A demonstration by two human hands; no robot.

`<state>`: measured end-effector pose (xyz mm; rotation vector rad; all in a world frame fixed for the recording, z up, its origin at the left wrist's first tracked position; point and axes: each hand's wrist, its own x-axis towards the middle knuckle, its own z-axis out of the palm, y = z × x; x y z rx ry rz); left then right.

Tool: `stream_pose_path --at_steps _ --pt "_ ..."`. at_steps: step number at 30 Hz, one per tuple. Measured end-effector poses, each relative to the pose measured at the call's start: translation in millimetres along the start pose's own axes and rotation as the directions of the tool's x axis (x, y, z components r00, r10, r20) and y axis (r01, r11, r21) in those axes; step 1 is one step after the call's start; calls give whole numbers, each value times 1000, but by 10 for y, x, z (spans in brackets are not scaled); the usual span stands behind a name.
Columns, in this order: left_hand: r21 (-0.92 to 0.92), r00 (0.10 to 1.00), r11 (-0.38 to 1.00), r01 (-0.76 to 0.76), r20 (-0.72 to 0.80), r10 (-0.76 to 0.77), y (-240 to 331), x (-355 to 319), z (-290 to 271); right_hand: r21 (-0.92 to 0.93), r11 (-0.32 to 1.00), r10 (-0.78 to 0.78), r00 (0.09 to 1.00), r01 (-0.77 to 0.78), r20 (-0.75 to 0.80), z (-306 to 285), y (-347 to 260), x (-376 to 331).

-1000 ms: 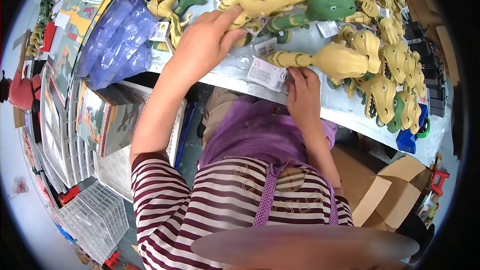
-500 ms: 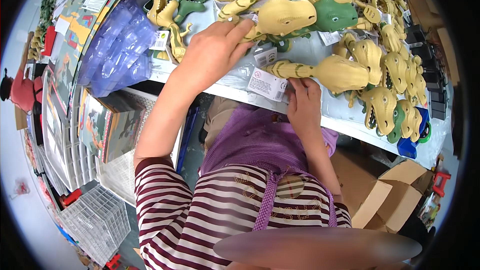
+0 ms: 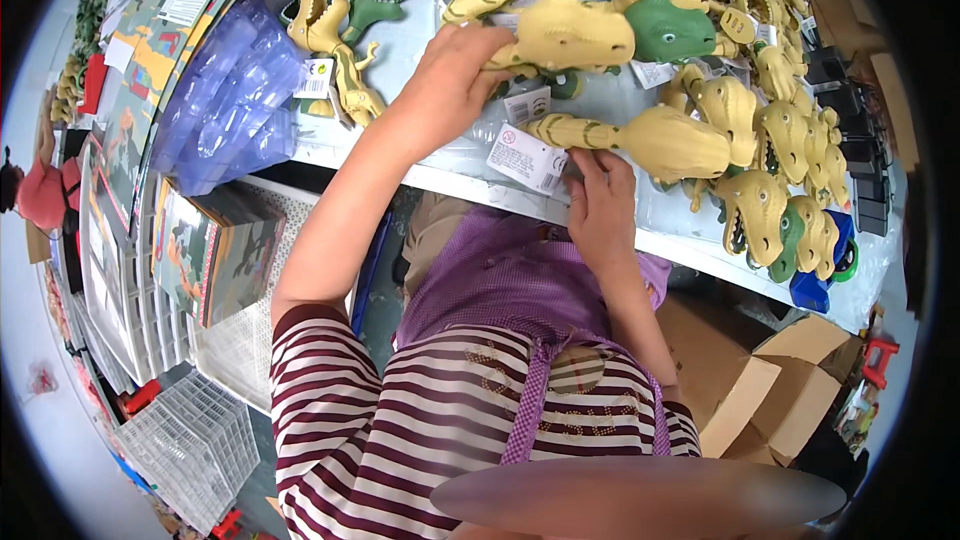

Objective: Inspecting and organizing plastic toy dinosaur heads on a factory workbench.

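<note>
My left hand (image 3: 452,80) reaches onto the white shelf (image 3: 700,258) and grips the handle end of a yellow dinosaur-head grabber toy (image 3: 570,35). My right hand (image 3: 600,208) rests at the shelf's front edge, fingers pinching the striped handle of another yellow dinosaur grabber (image 3: 668,140), beside its white paper tag (image 3: 524,157). A green dinosaur head (image 3: 668,30) lies just behind these two. Several more yellow and green dinosaur toys crowd the shelf to the right.
A stack of clear blue plastic packs (image 3: 232,105) lies at the shelf's left end. Boxed toys and books (image 3: 205,255) fill the racks at left. A white wire basket (image 3: 190,445) stands low left. Open cardboard boxes (image 3: 770,390) sit below the shelf at right.
My left hand slid right and closed on the yellow dinosaur's handle, pulling it closer. My right hand stayed at the striped handle by the tag.
</note>
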<state>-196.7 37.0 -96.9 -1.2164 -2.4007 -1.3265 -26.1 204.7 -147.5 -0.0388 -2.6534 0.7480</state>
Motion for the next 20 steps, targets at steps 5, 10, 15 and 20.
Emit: stream_pose_path --at_steps 5,10,15,20 --pt "203 994 979 2 106 -24 27 6 -25 39 999 23 999 -25 49 -45 -23 11" --pt "222 989 975 -23 147 -10 29 25 8 15 1000 0 999 -1 40 -52 -34 11" --pt "181 993 983 -19 114 -1 -63 6 11 31 999 18 998 -19 55 -40 -29 13" --pt "-45 968 975 216 138 -208 -86 -36 -66 43 998 36 997 -39 68 -32 -21 -10"
